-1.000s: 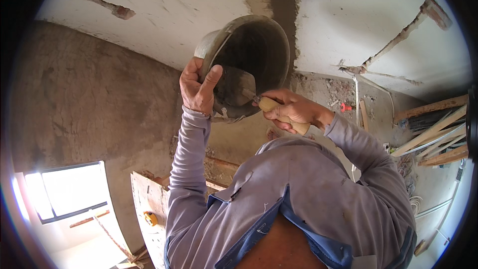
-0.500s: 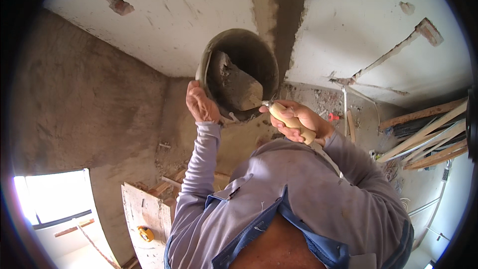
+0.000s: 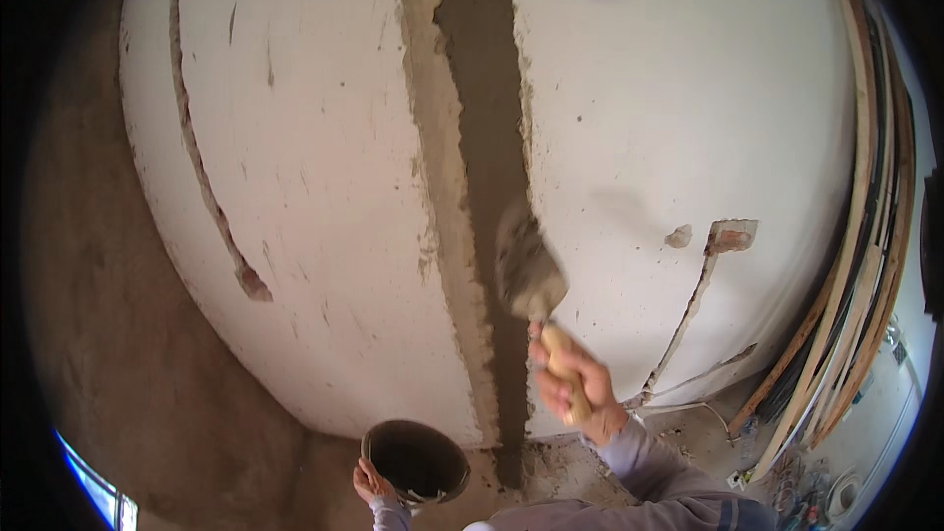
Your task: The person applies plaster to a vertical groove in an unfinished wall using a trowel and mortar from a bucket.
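My right hand (image 3: 578,383) is closed round the wooden handle of a trowel (image 3: 531,270), raised in front of the wall. The blade carries grey mortar and is slightly blurred; whether it touches the wall I cannot tell. Behind it runs a vertical strip of dark, damp mortar (image 3: 482,98), bordered on its left by a paler band. Low at the front, my left hand (image 3: 372,483) grips the rim of a dark bucket (image 3: 413,462), tipped so its opening shows. The inside of the bucket is too dark to make out what it contains.
White wall (image 3: 649,98) stands on both sides of the strip, with a chased groove (image 3: 205,157) at left and another groove below a box-shaped recess (image 3: 733,236) at right. Long wooden boards (image 3: 865,236) lean at the far right. Rubble (image 3: 575,467) lies along the wall's foot.
The view has tilted up toward the wall. My right hand has lifted the mortar-loaded trowel out of the bucket and up to the dark strip. My left hand still holds the bucket, now lower in view.
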Action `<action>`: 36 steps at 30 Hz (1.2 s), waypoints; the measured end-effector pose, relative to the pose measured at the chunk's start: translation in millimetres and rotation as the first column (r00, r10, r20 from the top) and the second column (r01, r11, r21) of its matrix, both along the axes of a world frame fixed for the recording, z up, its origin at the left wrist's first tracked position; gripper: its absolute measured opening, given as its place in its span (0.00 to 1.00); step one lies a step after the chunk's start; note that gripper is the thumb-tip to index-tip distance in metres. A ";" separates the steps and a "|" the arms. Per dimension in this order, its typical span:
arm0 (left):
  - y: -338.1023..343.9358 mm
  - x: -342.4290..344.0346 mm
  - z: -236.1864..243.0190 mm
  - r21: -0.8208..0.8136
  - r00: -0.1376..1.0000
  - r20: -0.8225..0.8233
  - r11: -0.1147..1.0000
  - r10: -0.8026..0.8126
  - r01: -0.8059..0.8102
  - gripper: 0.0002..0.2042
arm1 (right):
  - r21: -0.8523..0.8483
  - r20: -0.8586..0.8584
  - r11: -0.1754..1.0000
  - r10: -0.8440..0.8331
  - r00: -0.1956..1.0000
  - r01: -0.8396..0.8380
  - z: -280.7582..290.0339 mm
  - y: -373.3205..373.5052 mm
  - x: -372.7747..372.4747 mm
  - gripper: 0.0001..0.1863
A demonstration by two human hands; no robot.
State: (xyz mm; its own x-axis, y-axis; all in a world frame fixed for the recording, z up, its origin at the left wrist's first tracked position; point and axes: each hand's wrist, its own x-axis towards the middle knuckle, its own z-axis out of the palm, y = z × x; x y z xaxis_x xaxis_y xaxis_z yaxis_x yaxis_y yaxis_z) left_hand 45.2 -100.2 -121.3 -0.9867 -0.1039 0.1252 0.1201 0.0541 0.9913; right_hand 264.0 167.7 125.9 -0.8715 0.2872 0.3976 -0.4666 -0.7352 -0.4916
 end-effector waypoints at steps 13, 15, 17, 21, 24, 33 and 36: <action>-71.1 -90.5 -55.4 -0.072 0.985 0.156 0.996 0.071 -0.060 0.22 | -0.073 -0.680 -0.346 -0.668 -0.301 0.935 238.0 22.3 -113.8 0.23; -87.6 -98.4 -65.7 -0.124 0.977 0.199 0.991 0.070 -0.046 0.22 | -0.167 -0.669 -0.655 -0.474 -0.573 0.737 256.2 38.3 -123.4 0.23; -99.5 -99.5 -66.5 -0.152 0.971 0.224 0.987 0.082 -0.048 0.22 | -0.315 -0.603 -0.864 -0.138 -0.786 0.393 276.3 45.4 -132.8 0.24; -114.4 -106.4 -63.6 -0.168 0.966 0.243 0.985 0.090 -0.049 0.21 | -0.313 -0.594 -0.807 -0.245 -0.766 0.501 299.1 39.6 -173.6 0.22; -114.1 -111.0 -62.1 -0.164 0.964 0.254 0.986 0.073 -0.031 0.21 | -0.201 -0.648 -0.793 -0.332 -0.686 0.574 328.4 52.2 -210.4 0.15; -136.3 -120.1 -72.3 -0.159 0.961 0.273 0.987 0.048 -0.005 0.20 | 0.673 -0.336 -0.210 -0.941 0.040 0.709 105.2 40.1 -220.2 0.18; -138.0 -121.1 -72.8 -0.102 0.959 0.282 0.995 0.031 -0.003 0.20 | 0.690 -0.166 0.149 -0.920 0.356 0.708 132.4 45.2 -167.3 0.18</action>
